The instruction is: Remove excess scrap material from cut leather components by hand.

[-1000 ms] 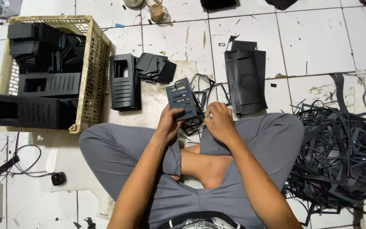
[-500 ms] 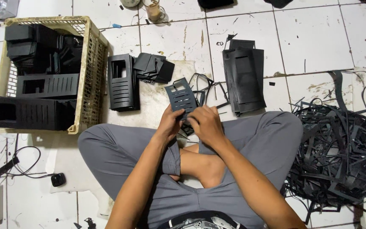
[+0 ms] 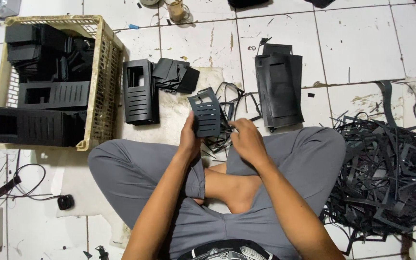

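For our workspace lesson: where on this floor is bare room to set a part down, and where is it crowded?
Bare tile lies beyond the flat panel stack, toward the top right, and between the basket and that stack's far side. Crowded: the scrap strip heap at right, and around the slotted panel both hands hold.

I hold a slotted black plastic panel (image 3: pixel 205 114) upright above my crossed legs.
It is a flat dark rectangle with a square window near its top and rows of horizontal slots below, tilted slightly toward eleven o'clock. Thin black trim strips (image 3: pixel 227 108) trail from its three o'clock edge.
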